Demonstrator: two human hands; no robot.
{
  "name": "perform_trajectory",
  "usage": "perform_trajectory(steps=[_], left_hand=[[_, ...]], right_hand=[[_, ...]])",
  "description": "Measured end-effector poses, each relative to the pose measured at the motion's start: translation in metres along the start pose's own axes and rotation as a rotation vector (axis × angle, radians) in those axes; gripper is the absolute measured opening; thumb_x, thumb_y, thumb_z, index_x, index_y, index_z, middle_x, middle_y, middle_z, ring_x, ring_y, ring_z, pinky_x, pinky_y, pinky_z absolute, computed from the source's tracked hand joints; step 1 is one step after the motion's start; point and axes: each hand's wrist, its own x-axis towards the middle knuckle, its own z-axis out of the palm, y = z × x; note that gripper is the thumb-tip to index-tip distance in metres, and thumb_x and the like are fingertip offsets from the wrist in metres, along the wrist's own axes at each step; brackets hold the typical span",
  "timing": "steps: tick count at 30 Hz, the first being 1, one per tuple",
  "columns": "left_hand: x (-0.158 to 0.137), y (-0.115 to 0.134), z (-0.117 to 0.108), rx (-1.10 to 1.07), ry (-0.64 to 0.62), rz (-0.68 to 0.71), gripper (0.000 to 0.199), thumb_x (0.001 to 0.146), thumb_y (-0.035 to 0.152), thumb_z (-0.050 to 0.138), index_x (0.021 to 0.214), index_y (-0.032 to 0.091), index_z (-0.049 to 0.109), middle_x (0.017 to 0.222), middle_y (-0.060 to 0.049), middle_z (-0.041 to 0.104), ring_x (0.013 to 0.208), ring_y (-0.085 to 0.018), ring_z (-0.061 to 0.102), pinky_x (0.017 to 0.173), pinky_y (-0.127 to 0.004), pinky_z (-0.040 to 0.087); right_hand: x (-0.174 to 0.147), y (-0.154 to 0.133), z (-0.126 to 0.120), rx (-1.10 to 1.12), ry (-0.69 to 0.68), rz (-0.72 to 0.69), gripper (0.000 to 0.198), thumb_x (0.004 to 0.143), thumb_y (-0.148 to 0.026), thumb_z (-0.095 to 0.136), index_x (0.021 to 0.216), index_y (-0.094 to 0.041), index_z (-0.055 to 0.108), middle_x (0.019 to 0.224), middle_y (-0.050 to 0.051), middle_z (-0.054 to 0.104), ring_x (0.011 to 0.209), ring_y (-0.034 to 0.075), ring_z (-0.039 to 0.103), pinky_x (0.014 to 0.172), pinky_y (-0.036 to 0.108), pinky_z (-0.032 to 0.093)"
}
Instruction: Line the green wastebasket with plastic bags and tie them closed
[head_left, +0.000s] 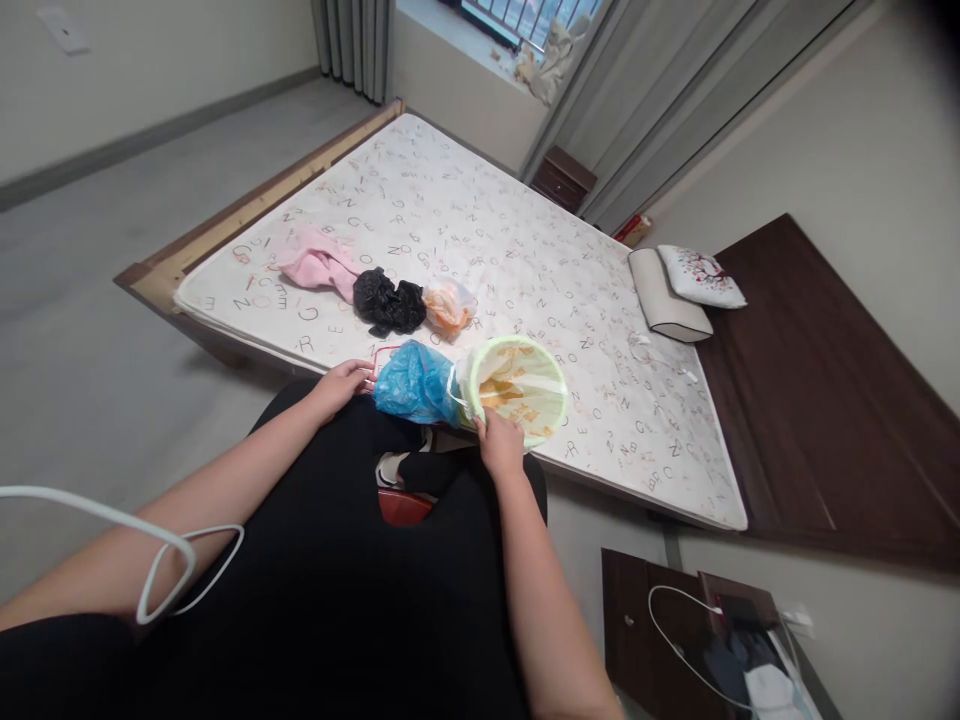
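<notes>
My right hand grips the near rim of a round, pale green-rimmed basket, with fingers curled over the edge. The basket's mouth tilts up toward me, and orange-brown patches show inside it. A white cord handle hangs at its left side. Against that side rests a crumpled blue plastic bag. My left hand holds the bag's left end, beside a thin red edging; its fingertips are partly hidden. Behind these lie a white and orange plastic bag, a black plastic bag and a pink cloth.
The bare mattress has a letter print and a wooden frame. A beige pillow and a printed cushion lie by the dark headboard. A nightstand stands lower right. A white cable crosses my left arm.
</notes>
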Motion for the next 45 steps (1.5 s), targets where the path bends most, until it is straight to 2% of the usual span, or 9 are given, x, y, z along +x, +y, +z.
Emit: perform_trajectory(steps=[4, 9, 13, 26, 31, 34, 38, 45], left_hand=[[0.001, -0.001, -0.001, -0.001, 0.001, -0.010, 0.025, 0.079, 0.023, 0.068, 0.102, 0.016, 0.066, 0.087, -0.006, 0.072, 0.073, -0.017, 0.071, 0.070, -0.028, 0.057], [0.003, -0.004, -0.001, -0.014, -0.005, -0.014, 0.026, 0.078, 0.022, 0.067, 0.103, 0.015, 0.066, 0.088, -0.006, 0.072, 0.072, -0.016, 0.071, 0.069, -0.027, 0.056], [0.002, -0.004, -0.001, -0.022, -0.005, -0.017, 0.028, 0.077, 0.022, 0.068, 0.104, 0.015, 0.066, 0.088, -0.006, 0.073, 0.072, -0.016, 0.070, 0.068, -0.026, 0.055], [0.002, -0.002, -0.001, -0.010, -0.004, -0.018, 0.028, 0.077, 0.023, 0.068, 0.104, 0.015, 0.066, 0.087, -0.005, 0.072, 0.072, -0.016, 0.070, 0.068, -0.026, 0.055], [0.001, -0.001, -0.001, -0.006, -0.003, -0.011, 0.028, 0.075, 0.024, 0.070, 0.102, 0.015, 0.066, 0.087, -0.006, 0.072, 0.071, -0.016, 0.070, 0.069, -0.027, 0.056], [0.001, -0.001, 0.000, -0.002, -0.004, -0.012, 0.029, 0.076, 0.025, 0.070, 0.102, 0.015, 0.066, 0.087, -0.006, 0.072, 0.071, -0.016, 0.070, 0.069, -0.027, 0.056], [0.001, -0.002, -0.001, 0.004, -0.012, -0.011, 0.029, 0.076, 0.025, 0.071, 0.103, 0.015, 0.066, 0.087, -0.006, 0.073, 0.072, -0.017, 0.071, 0.068, -0.027, 0.056], [0.002, -0.003, -0.002, 0.019, -0.011, -0.010, 0.029, 0.076, 0.025, 0.070, 0.103, 0.015, 0.065, 0.088, -0.006, 0.072, 0.073, -0.017, 0.072, 0.068, -0.026, 0.055]], right_hand=[[0.001, -0.001, 0.000, -0.023, 0.008, -0.014, 0.026, 0.107, -0.039, 0.045, 0.117, -0.023, 0.063, 0.094, 0.004, 0.075, 0.092, 0.021, 0.068, 0.089, 0.032, 0.035], [0.002, -0.001, 0.000, -0.098, -0.012, -0.001, 0.028, 0.108, -0.041, 0.042, 0.114, -0.024, 0.063, 0.094, 0.005, 0.074, 0.084, 0.020, 0.066, 0.076, 0.030, 0.035], [0.001, 0.000, 0.005, -0.140, 0.010, -0.016, 0.028, 0.107, -0.042, 0.042, 0.113, -0.024, 0.062, 0.094, 0.006, 0.073, 0.083, 0.020, 0.066, 0.073, 0.030, 0.034], [0.000, 0.004, 0.011, -0.175, 0.006, -0.035, 0.030, 0.108, -0.036, 0.039, 0.119, -0.022, 0.064, 0.096, 0.008, 0.073, 0.088, 0.021, 0.066, 0.079, 0.031, 0.037], [-0.004, 0.003, 0.003, -0.135, -0.036, -0.050, 0.038, 0.108, -0.046, 0.036, 0.121, -0.023, 0.064, 0.098, 0.009, 0.073, 0.091, 0.022, 0.066, 0.079, 0.031, 0.038], [-0.008, 0.002, -0.001, -0.086, -0.057, -0.063, 0.041, 0.107, -0.048, 0.037, 0.128, -0.024, 0.063, 0.104, 0.009, 0.074, 0.096, 0.022, 0.067, 0.081, 0.030, 0.039], [-0.012, 0.002, 0.002, -0.010, -0.006, -0.071, 0.042, 0.108, -0.045, 0.037, 0.137, -0.023, 0.058, 0.119, 0.010, 0.072, 0.106, 0.023, 0.065, 0.085, 0.030, 0.039], [-0.009, 0.006, 0.009, 0.002, 0.027, -0.147, 0.041, 0.110, -0.041, 0.031, 0.116, -0.022, 0.067, 0.105, 0.007, 0.074, 0.097, 0.021, 0.064, 0.080, 0.029, 0.034]])
